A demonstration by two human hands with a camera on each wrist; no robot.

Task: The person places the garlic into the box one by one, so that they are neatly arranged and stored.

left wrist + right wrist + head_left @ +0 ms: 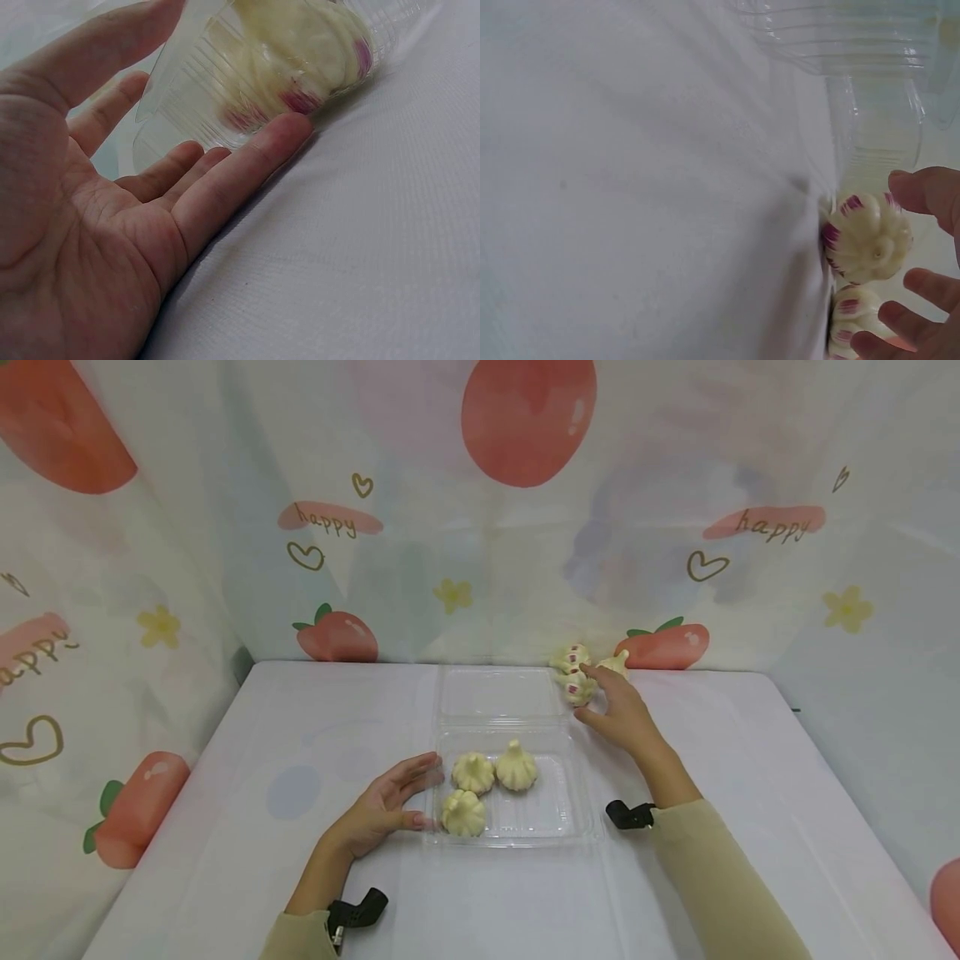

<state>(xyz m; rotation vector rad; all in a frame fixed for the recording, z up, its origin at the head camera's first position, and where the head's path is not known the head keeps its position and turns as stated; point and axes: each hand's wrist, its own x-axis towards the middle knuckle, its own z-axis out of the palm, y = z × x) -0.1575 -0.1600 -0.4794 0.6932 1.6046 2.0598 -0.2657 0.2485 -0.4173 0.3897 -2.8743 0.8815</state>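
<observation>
Three garlic bulbs (463, 814) sit in the left and middle part of a clear plastic clamshell box (553, 797), whose lid (495, 695) lies folded back. My left hand (386, 802) is at the box's left side, fingers extended along its wall; through that wall a bulb with purple marks (300, 56) shows in the left wrist view. My right hand (626, 714) reaches to a small group of garlic bulbs (577, 689) at the back right. In the right wrist view its spread fingers and thumb stand beside a purple-streaked bulb (870, 238), with another bulb (851, 322) close by.
A white cloth covers the table (337, 718). A printed curtain (420, 552) hangs along the table's back edge, right behind the loose bulbs. Black wrist cameras (630, 815) sit on both forearms, the right one beside the box.
</observation>
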